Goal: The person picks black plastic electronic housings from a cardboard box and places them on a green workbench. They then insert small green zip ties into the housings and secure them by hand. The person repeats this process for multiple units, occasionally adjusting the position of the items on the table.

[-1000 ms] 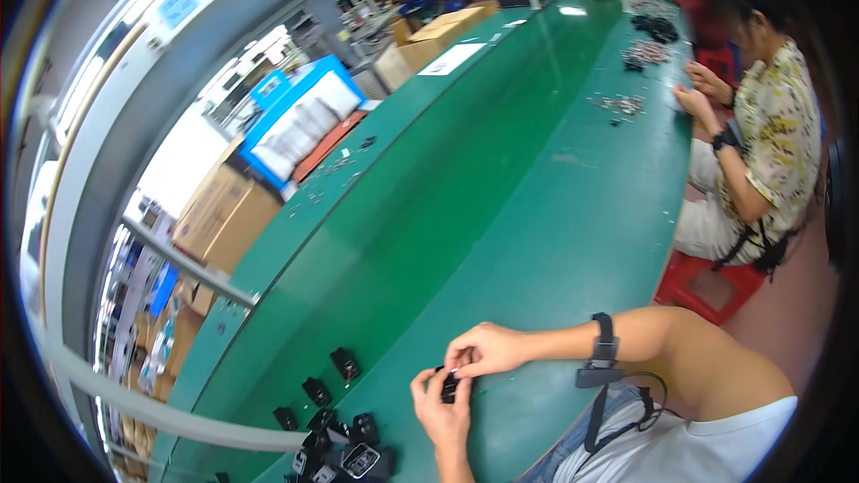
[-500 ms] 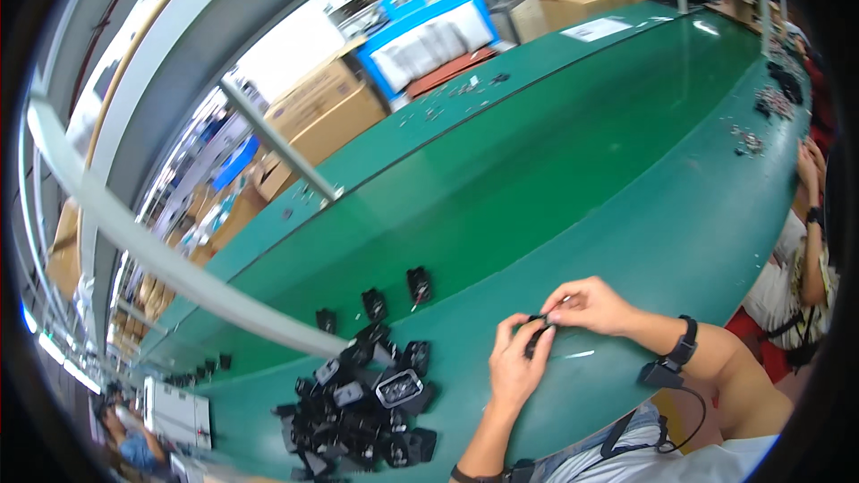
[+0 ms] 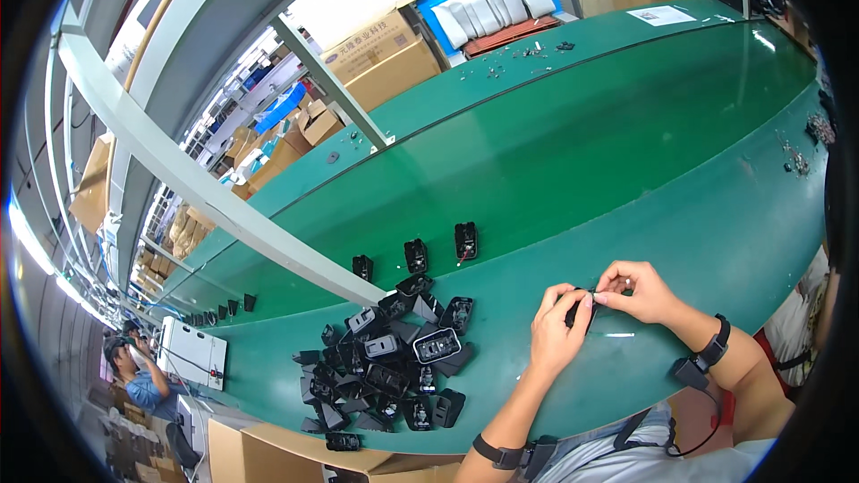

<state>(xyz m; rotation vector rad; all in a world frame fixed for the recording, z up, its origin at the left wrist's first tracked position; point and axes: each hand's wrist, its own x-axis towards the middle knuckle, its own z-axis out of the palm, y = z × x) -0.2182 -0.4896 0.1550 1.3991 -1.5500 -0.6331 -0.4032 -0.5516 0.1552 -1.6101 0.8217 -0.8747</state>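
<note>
In the head view, the left hand [image 3: 557, 340] has its fingers curled closed around a small black piece [image 3: 573, 314] above the near bench [image 3: 506, 322], while the right hand's [image 3: 642, 296] thumb and fingertips draw close at its edge, their exact grip unclear. Work on this piece looks unfinished; three housings [image 3: 415, 256] stand farther left on the green strip [image 3: 537, 170], and whether the left-hand heap [image 3: 385, 377] is done or waiting cannot be told.

Cardboard box [image 3: 385, 64], grey post [image 3: 329, 85], white paper sheet [image 3: 660, 15], boxy white unit [image 3: 191, 353]
</note>
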